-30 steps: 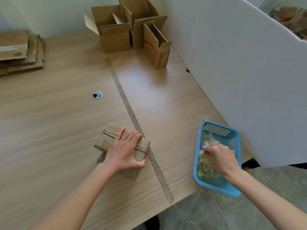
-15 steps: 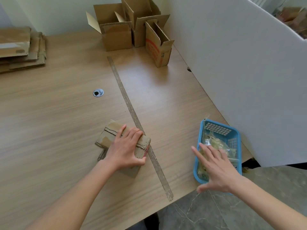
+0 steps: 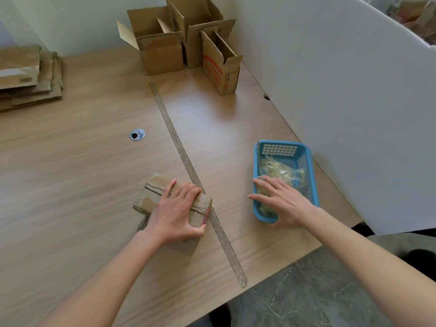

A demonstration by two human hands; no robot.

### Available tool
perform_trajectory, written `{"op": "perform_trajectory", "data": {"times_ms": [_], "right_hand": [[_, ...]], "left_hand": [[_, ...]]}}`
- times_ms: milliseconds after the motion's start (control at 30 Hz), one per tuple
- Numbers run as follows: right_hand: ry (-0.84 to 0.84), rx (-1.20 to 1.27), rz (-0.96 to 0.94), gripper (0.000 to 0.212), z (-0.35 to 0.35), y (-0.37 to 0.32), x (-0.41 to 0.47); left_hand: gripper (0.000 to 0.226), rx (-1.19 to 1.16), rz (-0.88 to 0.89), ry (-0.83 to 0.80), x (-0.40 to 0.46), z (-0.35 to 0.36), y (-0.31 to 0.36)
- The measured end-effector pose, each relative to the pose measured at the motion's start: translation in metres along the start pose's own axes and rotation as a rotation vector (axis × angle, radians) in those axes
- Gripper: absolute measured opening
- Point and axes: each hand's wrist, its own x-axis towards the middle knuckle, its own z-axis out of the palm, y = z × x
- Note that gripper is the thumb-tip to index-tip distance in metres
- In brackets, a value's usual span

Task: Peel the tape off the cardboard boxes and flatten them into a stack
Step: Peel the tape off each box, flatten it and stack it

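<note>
Wooden tabletop [image 3: 70, 185] w/ 1 long strip of worn tape [image 3: 188, 171] stuck down its middle, front edge to near the far boxes. 1 small round metal grommet [image 3: 137, 134] left of strip.

Left hand [image 3: 175, 212]: palm down on 1 small flattened brown cardboard box [image 3: 153, 192], fingers laid over top, thumb hooked round near right edge — holding it pressed flat vs. table. Box lies just left of tape strip, right corner touching or overlapping it; red print showing at that edge.

Right hand [image 3: 284, 202]: fingers straight & spread, holding nothing, hovering over near-left corner of 1 blue plastic mesh basket [image 3: 306, 161]. Can't tell if touching the rim. Basket holds a wad of crumpled clear peeled tape [image 3: 278, 169]; piece count unclear.

Far end: 3 upright brown cardboard boxes, flaps open — 1 at left [image 3: 160, 55], 1 taller behind [image 3: 195, 27], 1 narrow w/ red print [image 3: 220, 69] at right, all close together.

Far left: 1 stack of flattened brown cardboard sheets [image 3: 28, 76], several layers, exact no. not countable.

1 white partition board [image 3: 354, 102] along right side of table, just beside basket.
</note>
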Motion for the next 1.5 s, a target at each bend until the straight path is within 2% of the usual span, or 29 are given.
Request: {"op": "perform_trajectory", "data": {"times_ms": [100,333,400,533,633,700,800,867,1000,1100,1167,1233,1300,1367,1433,1500], "right_hand": [[0.029,-0.034,-0.041,0.11,-0.002,0.004,0.014],[0.035,-0.105,-0.011,0.125,0.006,0.016,0.006],[0.063,-0.074,-0.005,0.118,0.001,0.014,0.003],[0.249,0.092,-0.007,0.082,-0.022,-0.013,0.005],[0.301,0.324,-0.087,0.074,-0.041,-0.055,0.019],[0.294,0.48,-0.137,0.077,-0.052,-0.086,0.034],[0.281,0.682,-0.105,0.08,-0.06,-0.122,0.058],[0.359,0.731,-0.027,0.067,-0.059,-0.133,0.067],[0.5,0.794,0.078,0.04,-0.066,-0.143,0.075],[0.491,0.977,0.113,0.051,-0.074,-0.145,0.079],[0.445,1.095,0.113,0.058,-0.074,-0.146,0.08],[0.437,1.064,0.139,0.055,-0.069,-0.147,0.079],[0.456,0.865,0.181,0.042,-0.065,-0.153,0.077],[0.464,0.64,0.195,0.034,-0.066,-0.163,0.072],[0.343,0.482,0.217,0.054,-0.069,-0.177,0.069],[0.177,0.461,0.294,0.078,-0.071,-0.188,0.069]], "left_hand": [[0.094,0.008,0.003,-0.002,0.0,0.0,0.0],[0.094,0.01,0.01,0.012,0.001,0.0,0.0],[0.095,0.024,0.013,0.005,0.001,0.0,0.0],[0.097,-0.032,0.039,-0.031,0.0,-0.007,0.0],[0.079,-0.141,-0.019,0.061,-0.003,-0.02,-0.004],[0.071,-0.136,-0.126,0.176,-0.008,-0.026,-0.008],[0.084,-0.076,-0.333,0.218,-0.024,-0.029,-0.02],[0.096,-0.079,-0.504,0.184,-0.038,-0.028,-0.026],[0.106,-0.306,-0.889,0.141,-0.05,-0.028,-0.009],[0.118,-0.435,-1.068,0.148,-0.037,-0.033,0.011],[0.114,-0.479,-1.137,0.156,-0.028,-0.037,0.014],[0.102,-0.488,-1.11,0.14,-0.028,-0.039,0.009],[0.096,-0.552,-1.088,0.137,-0.033,-0.045,0.001],[0.084,-0.638,-1.091,0.21,-0.04,-0.053,-0.006],[0.068,-0.677,-1.092,0.308,-0.047,-0.06,-0.016],[0.065,-0.628,-1.07,0.284,-0.053,-0.066,-0.029]]}}
